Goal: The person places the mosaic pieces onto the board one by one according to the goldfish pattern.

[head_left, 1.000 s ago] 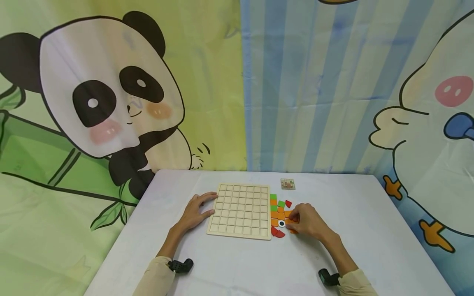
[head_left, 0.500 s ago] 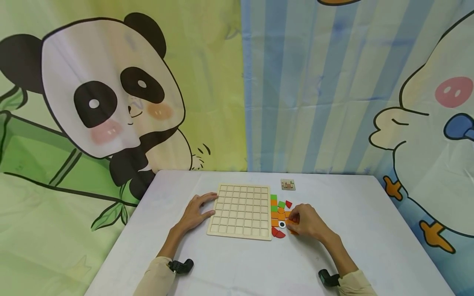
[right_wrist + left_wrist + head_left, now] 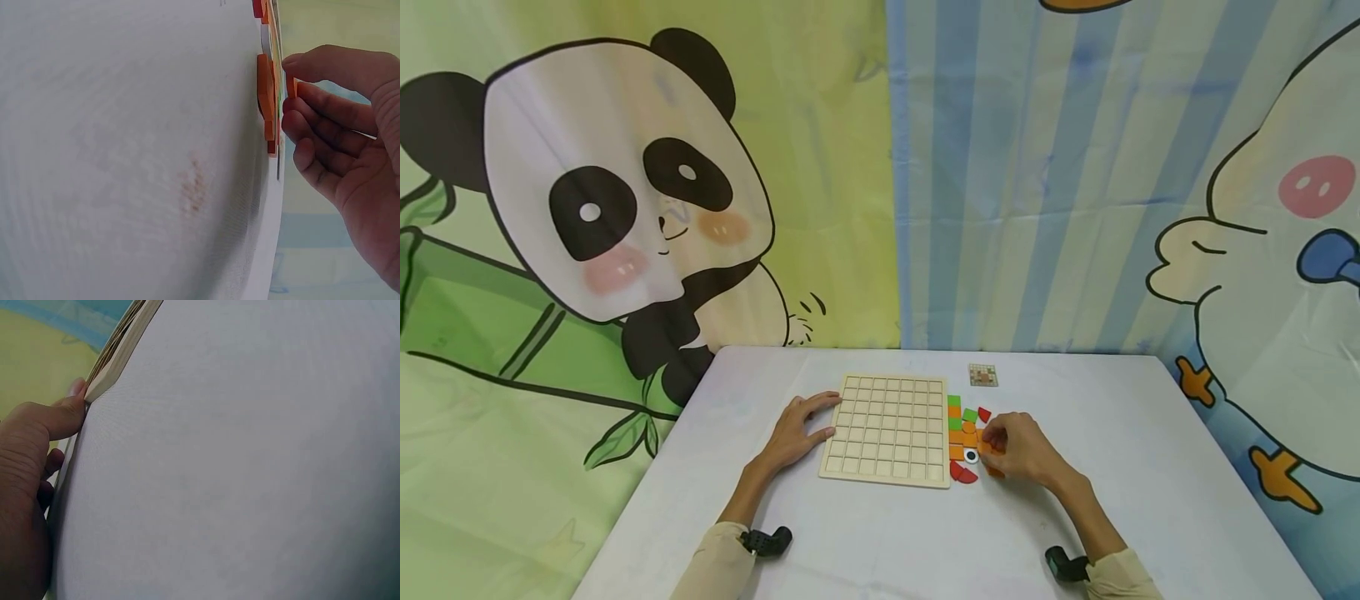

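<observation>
The right hand (image 3: 1022, 448) pinches an orange tile (image 3: 290, 86) just above the pieces (image 3: 969, 439) right of the board (image 3: 887, 429); best lift it level. The left hand (image 3: 793, 433), loosely spread, touches the board's left edge.

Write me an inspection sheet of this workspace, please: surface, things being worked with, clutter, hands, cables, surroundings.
Surface: white tabletop, with a faint reddish mark in the right wrist view.
Things being worked with: wooden grid board, no pieces in its squares; orange, green and red pieces and a dark-centred white disc beside its right edge.
Clutter: small patterned square beyond the pieces.
Hands: left hand touches the board's left edge; right hand pinches an orange piece.
Cables: nothing seen.
Surroundings: cartoon panda backdrop, striped panel.
</observation>
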The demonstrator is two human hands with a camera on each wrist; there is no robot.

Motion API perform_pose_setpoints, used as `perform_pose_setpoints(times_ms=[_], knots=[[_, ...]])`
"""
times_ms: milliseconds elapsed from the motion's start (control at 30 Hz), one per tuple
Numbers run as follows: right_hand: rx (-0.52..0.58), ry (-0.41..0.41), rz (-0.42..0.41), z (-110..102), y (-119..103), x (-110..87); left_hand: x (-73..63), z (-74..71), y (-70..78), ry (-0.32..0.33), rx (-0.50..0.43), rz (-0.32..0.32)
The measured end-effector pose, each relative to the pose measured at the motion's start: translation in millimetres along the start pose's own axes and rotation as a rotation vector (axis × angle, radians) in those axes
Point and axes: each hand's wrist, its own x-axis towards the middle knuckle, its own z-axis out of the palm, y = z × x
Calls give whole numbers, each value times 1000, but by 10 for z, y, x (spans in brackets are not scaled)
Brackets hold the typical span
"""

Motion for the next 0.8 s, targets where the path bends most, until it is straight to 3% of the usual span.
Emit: perform_pose_setpoints(times_ms=[333, 800], knots=[[102, 21, -47, 12, 4, 28, -4, 13, -46, -7, 14, -6], [164, 0, -101, 59, -81, 138, 0, 1, -30, -10, 5, -5]])
